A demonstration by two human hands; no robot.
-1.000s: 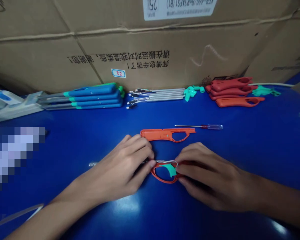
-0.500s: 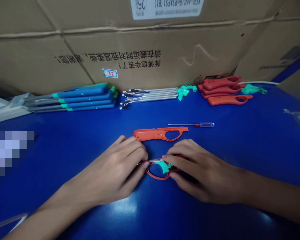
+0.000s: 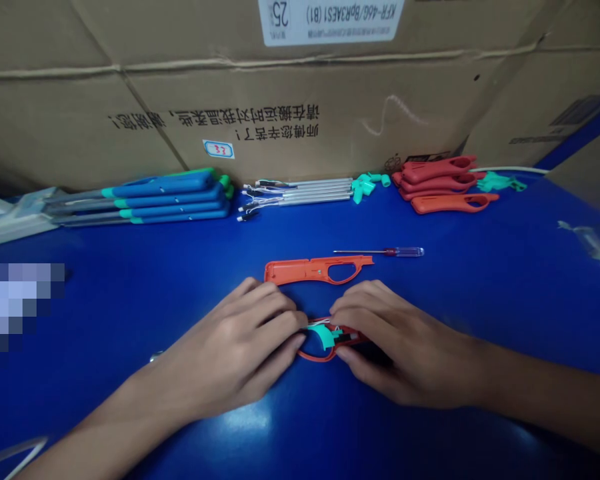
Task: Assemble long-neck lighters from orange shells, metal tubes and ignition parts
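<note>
The point(image 3: 240, 343) left hand and the point(image 3: 397, 350) right hand close in narrowly from both sides on an orange plastic handle shell point(image 3: 314, 357), gripping it between them with the fingers curled over its top. The shell lies low on the tabletop point(image 3: 485, 300), just in front of the person, with its loop showing between the 2 hands. A teal clip point(image 3: 323, 336) sits on it, and thin white wires point(image 3: 318, 323) run along its upper edge. What lies under the fingers is hidden.

Just beyond the left fingertips lies a second orange shell point(image 3: 310, 271), and a slim screwdriver point(image 3: 380, 252) with a clear handle lies just beyond that, near its right end. Farther off, against a cardboard box point(image 3: 240, 87) with a label marked 33, are 4 blue-and-teal handles point(image 3: 140, 199), a row of silver rods with wires point(image 3: 300, 192), small teal parts point(image 3: 364, 185) and 4 orange shells point(image 3: 437, 180). A blurred patch point(image 3: 15, 313) covers part of the tabletop at left.
</note>
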